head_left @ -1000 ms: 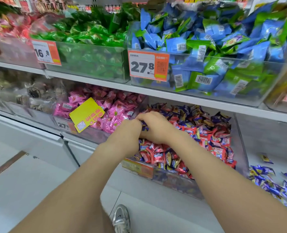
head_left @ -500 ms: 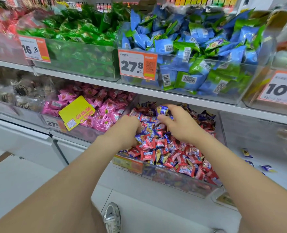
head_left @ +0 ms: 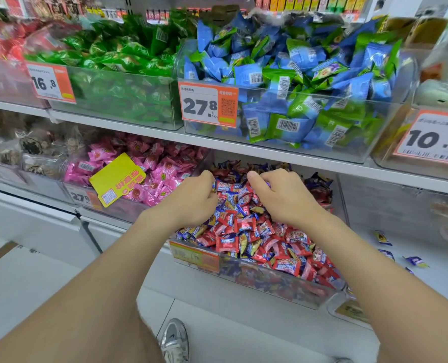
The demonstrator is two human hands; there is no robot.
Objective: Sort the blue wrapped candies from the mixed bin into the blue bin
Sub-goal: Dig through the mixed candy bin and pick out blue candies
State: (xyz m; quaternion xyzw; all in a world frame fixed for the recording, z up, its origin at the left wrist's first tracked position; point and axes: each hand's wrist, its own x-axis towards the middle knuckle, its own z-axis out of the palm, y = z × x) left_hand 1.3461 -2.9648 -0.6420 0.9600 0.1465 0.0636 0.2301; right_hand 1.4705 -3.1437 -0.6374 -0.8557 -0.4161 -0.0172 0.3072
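The right hand [head_left: 278, 197] is curled over the heap, thumb and fingers pinching a blue wrapped candy [head_left: 267, 183], of which only a sliver shows between the fingers. The left hand [head_left: 191, 199] is just beside it, fingers bent down into the pile. A speck of blue shows at its thumb, but the back of the hand hides the fingertips, so I cannot tell whether it grips anything.

Both hands are in the mixed bin [head_left: 257, 284], a clear bin on the lower shelf heaped with red and blue sweets. The forearms cover part of the heap, and the label [head_left: 196, 258] on the bin's front wall is too blurred to read.

To its right lies the blue bin [head_left: 427, 284], cut off by the frame edge, with a few loose blue candies [head_left: 415, 261] scattered on its floor.

Left of the mixed bin, a yellow tag [head_left: 118, 179] covers part of a bin of pink sweets [head_left: 165, 163]. Below, a grey shoe [head_left: 174, 339] shows between the forearms.
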